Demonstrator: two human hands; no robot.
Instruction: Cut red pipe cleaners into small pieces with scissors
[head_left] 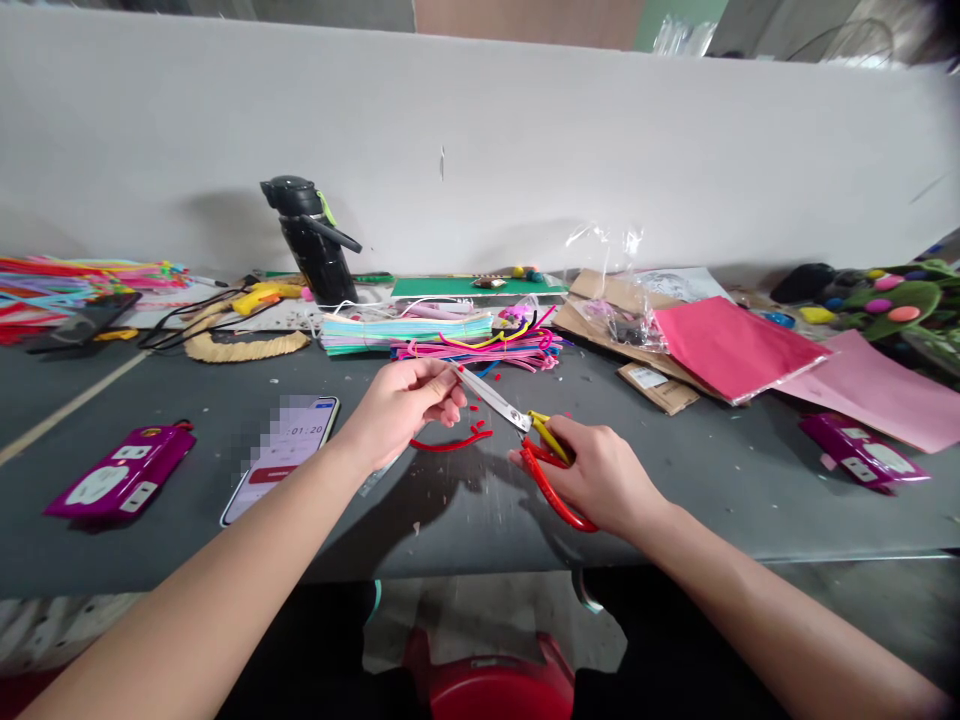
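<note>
My right hand (600, 475) grips a pair of scissors (551, 460) with red and yellow handles, its blades pointing up and left. My left hand (412, 400) is closed in a pinch at the blade tips, where a small bit of red pipe cleaner (460, 369) shows; most of it is hidden by the fingers. Below the hands a curved red pipe cleaner (450, 444) lies on the dark table (480, 540). Several short red snippets (478, 428) are scattered beside the blades.
Bundles of pastel pipe cleaners (405, 332) and pink ones (487, 350) lie behind the hands. A black bottle (315, 245) stands at back left. A phone (289, 450) and a purple packet (127, 475) lie left; pink sheets (739, 345) and another purple packet (862, 450) lie right.
</note>
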